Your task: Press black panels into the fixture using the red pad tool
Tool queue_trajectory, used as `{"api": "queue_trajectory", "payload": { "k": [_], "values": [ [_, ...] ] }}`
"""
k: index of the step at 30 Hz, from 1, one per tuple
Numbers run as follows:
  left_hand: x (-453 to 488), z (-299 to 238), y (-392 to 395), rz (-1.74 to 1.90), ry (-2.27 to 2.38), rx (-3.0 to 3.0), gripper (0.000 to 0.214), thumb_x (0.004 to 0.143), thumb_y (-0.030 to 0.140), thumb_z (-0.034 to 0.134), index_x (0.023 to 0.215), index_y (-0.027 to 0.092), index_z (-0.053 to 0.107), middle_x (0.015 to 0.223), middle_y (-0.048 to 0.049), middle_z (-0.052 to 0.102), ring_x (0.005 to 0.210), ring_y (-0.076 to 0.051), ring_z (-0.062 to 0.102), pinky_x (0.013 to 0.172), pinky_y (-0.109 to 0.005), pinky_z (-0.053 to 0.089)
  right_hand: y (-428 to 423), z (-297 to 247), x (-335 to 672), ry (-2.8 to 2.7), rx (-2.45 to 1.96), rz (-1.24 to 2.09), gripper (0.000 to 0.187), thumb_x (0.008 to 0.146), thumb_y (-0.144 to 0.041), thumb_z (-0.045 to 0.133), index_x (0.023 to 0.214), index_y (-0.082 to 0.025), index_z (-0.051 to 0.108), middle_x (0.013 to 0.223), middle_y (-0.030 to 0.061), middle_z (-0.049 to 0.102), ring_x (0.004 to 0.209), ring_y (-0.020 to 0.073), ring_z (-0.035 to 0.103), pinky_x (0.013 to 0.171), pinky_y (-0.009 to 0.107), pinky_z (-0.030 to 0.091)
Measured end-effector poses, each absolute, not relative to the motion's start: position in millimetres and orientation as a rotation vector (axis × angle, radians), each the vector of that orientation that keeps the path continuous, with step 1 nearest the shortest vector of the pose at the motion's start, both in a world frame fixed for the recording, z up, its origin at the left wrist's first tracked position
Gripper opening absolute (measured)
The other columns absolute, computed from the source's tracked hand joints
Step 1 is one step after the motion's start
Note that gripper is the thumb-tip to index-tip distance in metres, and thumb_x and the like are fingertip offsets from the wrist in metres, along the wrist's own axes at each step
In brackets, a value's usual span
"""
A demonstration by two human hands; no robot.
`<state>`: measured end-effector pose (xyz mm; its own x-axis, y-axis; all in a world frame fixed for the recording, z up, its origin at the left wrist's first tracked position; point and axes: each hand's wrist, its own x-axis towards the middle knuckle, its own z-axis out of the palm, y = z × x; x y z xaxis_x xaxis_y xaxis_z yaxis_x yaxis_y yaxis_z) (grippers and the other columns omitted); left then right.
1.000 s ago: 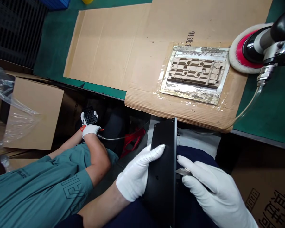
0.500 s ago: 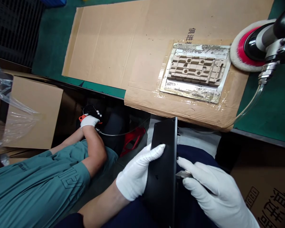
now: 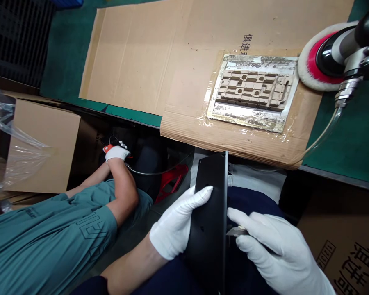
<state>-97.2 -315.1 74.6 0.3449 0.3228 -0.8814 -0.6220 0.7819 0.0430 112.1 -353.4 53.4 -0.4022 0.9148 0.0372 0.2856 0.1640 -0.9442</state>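
Note:
My left hand (image 3: 180,221), in a white glove, grips a flat black panel (image 3: 207,229) by its left side, thumb lying on its face. The panel stands tilted on edge above my lap, its long right edge facing my other hand. In my gloved right hand (image 3: 273,246) is a utility knife (image 3: 238,231), held between thumb and fingers. Its short blade points left and meets the panel's right edge, or comes very close to it. Most of the knife's handle is hidden inside the glove.
Cardboard (image 3: 135,61) covers the green bench, with a grooved block (image 3: 255,90) on a taped-down metal plate (image 3: 242,121). At the right lies a polisher with a white pad (image 3: 304,67) and a hose. A co-worker (image 3: 80,233) sits left, beside a cardboard box (image 3: 43,147). Another box (image 3: 338,241) stands right.
My right hand and the knife have shifted slightly down along the panel's edge. My left hand keeps its grip. The co-worker's gloved hand has moved a little.

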Motion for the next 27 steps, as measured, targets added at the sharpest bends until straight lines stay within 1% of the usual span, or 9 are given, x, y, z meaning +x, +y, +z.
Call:
{"api": "queue_trajectory", "payload": {
  "k": [5, 12, 15, 20, 24, 27],
  "values": [
    [-97.7, 74.8, -315.2, 0.639, 1.056, -0.361, 0.020, 0.077, 0.024, 0.090, 0.080, 0.015, 0.072, 0.070, -0.0018, 0.073, 0.059, -0.014, 0.070, 0.059, -0.022, 0.060, -355.3, 52.8, 111.7, -1.820, -1.161, 1.237, 0.031, 0.107, -0.027, 0.056, 0.133, -0.014, 0.067, 0.068, -0.0026, 0.061, 0.057, 0.0091, 0.059, 0.055, 0.024, 0.046],
    [-97.7, 75.8, -315.6, 0.648, 1.063, -0.342, 0.020, 0.079, 0.024, 0.089, 0.079, 0.015, 0.071, 0.068, -0.0022, 0.073, 0.055, -0.015, 0.069, 0.055, -0.022, 0.058, -353.8, 54.6, 113.6, -1.802, -1.175, 1.205, 0.030, 0.106, -0.027, 0.056, 0.132, -0.016, 0.068, 0.070, -0.0021, 0.065, 0.057, 0.0092, 0.061, 0.055, 0.023, 0.048],
    [-97.6, 75.9, -315.6, 0.647, 1.062, -0.338, 0.019, 0.079, 0.023, 0.088, 0.080, 0.015, 0.071, 0.068, -0.0020, 0.073, 0.054, -0.016, 0.069, 0.053, -0.022, 0.057, -351.4, 55.3, 112.4, -1.756, -1.214, 1.180, 0.031, 0.104, -0.025, 0.060, 0.133, -0.016, 0.068, 0.072, -0.0008, 0.068, 0.059, 0.0105, 0.063, 0.056, 0.023, 0.051],
    [-96.9, 76.8, -315.1, 0.658, 1.061, -0.360, 0.017, 0.079, 0.021, 0.088, 0.084, 0.014, 0.072, 0.072, -0.0022, 0.075, 0.061, -0.016, 0.072, 0.059, -0.023, 0.060, -349.0, 55.9, 108.8, -1.742, -1.228, 1.197, 0.032, 0.102, -0.022, 0.061, 0.133, -0.016, 0.069, 0.072, -0.0007, 0.069, 0.059, 0.0104, 0.064, 0.057, 0.021, 0.054],
    [-96.8, 76.4, -315.1, 0.648, 1.040, -0.364, 0.018, 0.079, 0.020, 0.088, 0.086, 0.014, 0.073, 0.072, -0.0021, 0.075, 0.060, -0.016, 0.072, 0.059, -0.021, 0.059, -349.7, 55.7, 108.6, -1.747, -1.258, 1.179, 0.032, 0.102, -0.022, 0.061, 0.132, -0.016, 0.070, 0.074, 0.0005, 0.070, 0.060, 0.0113, 0.066, 0.059, 0.022, 0.056],
    [-96.7, 76.2, -315.6, 0.648, 1.046, -0.364, 0.018, 0.079, 0.020, 0.088, 0.084, 0.014, 0.072, 0.071, -0.0016, 0.074, 0.059, -0.015, 0.071, 0.058, -0.021, 0.059, -350.0, 55.8, 109.2, -1.769, -1.247, 1.164, 0.030, 0.102, -0.023, 0.061, 0.130, -0.015, 0.070, 0.073, 0.0002, 0.070, 0.058, 0.0109, 0.065, 0.058, 0.022, 0.055]
  ]
}}
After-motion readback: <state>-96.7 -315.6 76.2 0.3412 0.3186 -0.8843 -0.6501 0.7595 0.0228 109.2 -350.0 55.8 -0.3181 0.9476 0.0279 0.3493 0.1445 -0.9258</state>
